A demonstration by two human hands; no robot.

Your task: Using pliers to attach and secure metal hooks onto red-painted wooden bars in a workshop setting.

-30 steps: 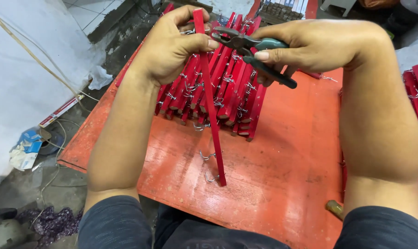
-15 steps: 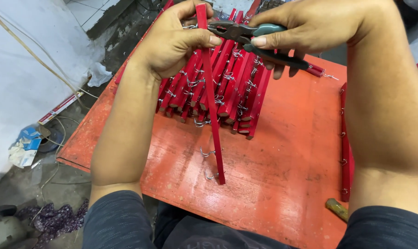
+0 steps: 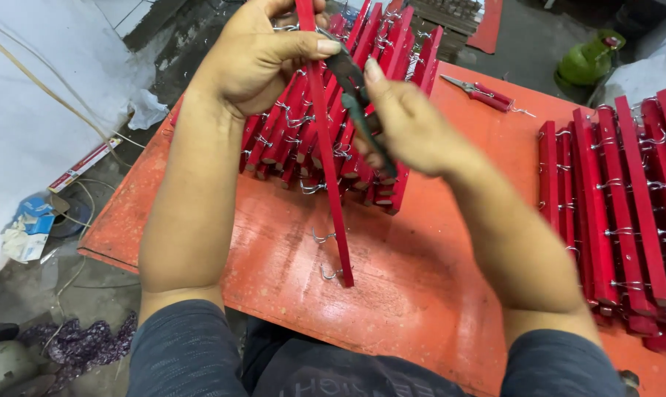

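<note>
While you hold it up over the board, these lines give the scene from the strip outward.

Strip: your red wooden strip (image 3: 331, 191) stands nearly upright and slightly tilted, its lower end close to the orange board (image 3: 421, 279), its top running out of view above your fingers.
Hooks: two small wire hooks (image 3: 322, 237) stick out of its left edge near the bottom.
Left hand: your left hand (image 3: 263, 55) is wrapped round the upper part of the strip, thumb pressed across its front, fingers closed on it.
Right hand: your right hand (image 3: 414, 129) is clenched round the green handles of the pliers (image 3: 362, 110).
Pliers: their dark nose points up and left, reaching the strip just under your left thumb; you cannot tell from here whether the nose bites anything.
Pile behind: a heap of red strips (image 3: 325, 147) with wire hooks lies on the board right behind your hands.
Right stack: more red hooked strips (image 3: 620, 206) lie side by side at the board's right edge.
Spare tool: red-handled pliers (image 3: 483, 93) lie on the board beyond, well apart from your hands.
Floor: a green bottle (image 3: 590, 59) sits at top right; crumpled wrappers (image 3: 27, 228) lie at left.
</note>
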